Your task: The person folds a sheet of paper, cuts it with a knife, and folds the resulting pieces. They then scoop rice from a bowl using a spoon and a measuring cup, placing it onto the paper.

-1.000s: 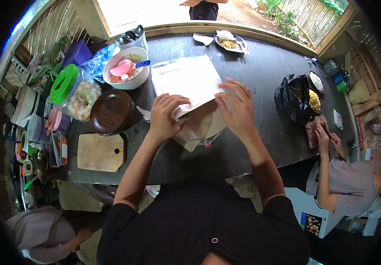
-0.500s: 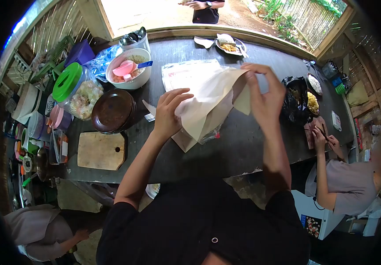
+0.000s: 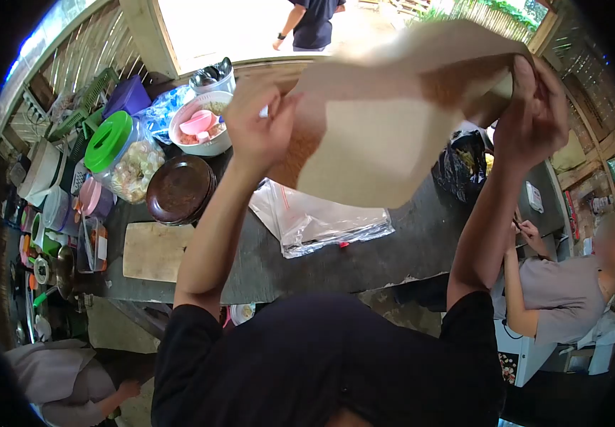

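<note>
A large sheet of brown wrapping paper (image 3: 378, 149) is spread in the air above the table, its upper edge blurred by motion. At its left edge, my left hand (image 3: 261, 132) is closed on the paper, thumb and fingers pinched. The upper right corner is gripped by my right hand (image 3: 535, 117), raised higher than the left. Below the sheet, a clear plastic pack (image 3: 336, 224) with more paper sheets lies on the dark table (image 3: 400, 249), partly covered from view.
To the left stand a stack of brown plates (image 3: 179, 188), a wooden cutting board (image 3: 152, 256), a green-lidded jar (image 3: 133, 167) and a white bowl (image 3: 204, 142) with a pink scoop. A black plastic bag (image 3: 460, 167) is at right, near a seated person (image 3: 556, 285).
The paper has been lifted off the plastic pack and opened out wide. Both hands have risen and moved apart. The person outside has turned and shifted left.
</note>
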Demonstrator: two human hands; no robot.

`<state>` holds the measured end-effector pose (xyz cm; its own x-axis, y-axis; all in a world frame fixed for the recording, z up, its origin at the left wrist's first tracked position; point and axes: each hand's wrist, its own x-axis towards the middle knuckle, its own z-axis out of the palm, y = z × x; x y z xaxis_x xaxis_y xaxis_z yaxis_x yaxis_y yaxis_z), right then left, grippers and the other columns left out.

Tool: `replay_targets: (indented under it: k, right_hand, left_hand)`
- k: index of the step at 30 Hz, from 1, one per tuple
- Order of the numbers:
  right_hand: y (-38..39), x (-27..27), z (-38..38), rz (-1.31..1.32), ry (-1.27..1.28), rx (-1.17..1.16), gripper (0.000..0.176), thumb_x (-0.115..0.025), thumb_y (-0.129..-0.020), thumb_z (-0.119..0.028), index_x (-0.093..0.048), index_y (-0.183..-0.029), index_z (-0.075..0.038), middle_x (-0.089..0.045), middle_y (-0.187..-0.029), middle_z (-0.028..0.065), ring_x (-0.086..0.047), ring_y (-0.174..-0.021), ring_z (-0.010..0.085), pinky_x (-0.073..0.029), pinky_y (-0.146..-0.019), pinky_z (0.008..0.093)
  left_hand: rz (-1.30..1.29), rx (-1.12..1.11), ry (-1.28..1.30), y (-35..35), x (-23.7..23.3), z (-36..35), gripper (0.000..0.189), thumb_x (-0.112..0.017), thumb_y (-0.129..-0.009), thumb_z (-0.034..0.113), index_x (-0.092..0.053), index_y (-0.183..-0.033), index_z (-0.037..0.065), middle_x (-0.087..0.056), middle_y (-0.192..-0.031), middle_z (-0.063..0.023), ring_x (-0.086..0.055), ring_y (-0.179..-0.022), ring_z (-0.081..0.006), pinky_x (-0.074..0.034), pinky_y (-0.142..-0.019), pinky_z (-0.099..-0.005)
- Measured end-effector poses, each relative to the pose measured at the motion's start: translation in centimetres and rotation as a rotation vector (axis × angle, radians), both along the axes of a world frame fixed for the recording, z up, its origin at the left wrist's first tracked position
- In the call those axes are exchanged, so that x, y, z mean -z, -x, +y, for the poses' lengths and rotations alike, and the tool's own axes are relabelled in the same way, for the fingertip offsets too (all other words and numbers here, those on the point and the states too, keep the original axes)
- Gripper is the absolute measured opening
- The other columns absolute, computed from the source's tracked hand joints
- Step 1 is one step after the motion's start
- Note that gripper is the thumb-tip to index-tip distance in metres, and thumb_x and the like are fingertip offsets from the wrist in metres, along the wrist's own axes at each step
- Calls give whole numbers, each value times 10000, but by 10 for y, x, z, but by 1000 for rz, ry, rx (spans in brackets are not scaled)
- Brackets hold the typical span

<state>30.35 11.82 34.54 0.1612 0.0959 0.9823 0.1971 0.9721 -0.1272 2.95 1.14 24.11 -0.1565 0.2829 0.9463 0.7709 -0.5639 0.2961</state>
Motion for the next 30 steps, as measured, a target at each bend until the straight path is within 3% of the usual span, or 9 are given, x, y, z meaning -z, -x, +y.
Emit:
replay_targets:
  k: [2, 3, 4, 6, 8, 14, 20, 25, 30]
  right_hand:
    - [2, -3, -1, -85, -389, -85, 95, -656, -929, -6, -693, -1014, 16, -741, -944, 145, -717, -840, 203, -566, -760, 288]
    - [-6, 6, 1, -164, -460, 17, 181, -611, -996, -81, -653, -1031, 92, -722, -1014, 228, -727, -927, 295, -599, -809, 379]
    - [-9, 13, -6, -257, -457, 45, 168, -594, -1002, -80, -647, -1031, 77, -720, -1039, 231, -725, -940, 313, -603, -832, 420]
    - [-7, 35, -6, -349, -435, 144, 176, -688, -862, 38, -699, -1026, -25, -752, -999, 131, -729, -964, 301, -591, -832, 350]
    - [-4, 61, -5, -488, -431, 243, 224, -719, -822, 39, -708, -1017, -70, -752, -1022, 83, -722, -995, 315, -588, -830, 359]
    - [-8, 173, 7, -619, -231, 135, 141, -706, -843, 7, -696, -927, -106, -738, -1092, 56, -679, -1122, 265, -550, -877, 393]
    - [-33, 261, -4, -923, 303, 129, 106, -685, -846, -13, -673, -915, -94, -699, -1169, 82, -594, -1246, 287, -461, -989, 426]
    - [-50, 264, -25, -720, 488, 159, 110, -660, -847, 5, -614, -909, -73, -709, -1165, 71, -598, -1240, 293, -437, -1005, 441]
    - [-54, 260, -31, -775, 504, 117, 119, -646, -845, 21, -591, -897, -71, -724, -1122, 61, -615, -1212, 290, -428, -1011, 451]
  left_hand:
    - [23, -1, -69, 12, -6, 16, 168, -697, -784, -15, -767, -921, 55, -767, -1003, -65, -695, -915, -217, -512, -832, -319]
    - [71, 1, -166, 18, -10, 24, 165, -697, -788, -14, -769, -917, 60, -769, -995, -59, -699, -920, -216, -514, -835, -322]
    - [119, 3, -260, 23, -12, 30, 162, -698, -792, -14, -771, -914, 65, -770, -986, -54, -702, -924, -215, -516, -839, -324]
    - [95, -38, -272, 30, -2, 36, 161, -707, -796, -10, -771, -918, 74, -771, -977, -48, -707, -930, -213, -520, -844, -320]
    - [129, -98, -249, 43, 12, 40, 154, -716, -803, 2, -770, -927, 75, -771, -968, -50, -711, -932, -214, -531, -829, -316]
    - [189, -66, 119, 67, 113, 34, 248, -690, -771, -83, -734, -949, 85, -751, -1047, -76, -705, -1052, -267, -565, -891, -357]
    - [179, -9, 435, 36, 195, -5, 223, -700, -766, -49, -728, -947, 79, -748, -1058, -32, -673, -1103, -238, -548, -938, -364]
    - [175, 40, 434, 12, 190, -30, 185, -724, -754, 3, -703, -919, 84, -724, -1123, -45, -616, -1165, -303, -514, -973, -398]
    - [111, -29, 539, 12, 198, 2, 194, -740, -724, -22, -700, -885, 79, -726, -1116, -63, -611, -1164, -317, -498, -991, -413]
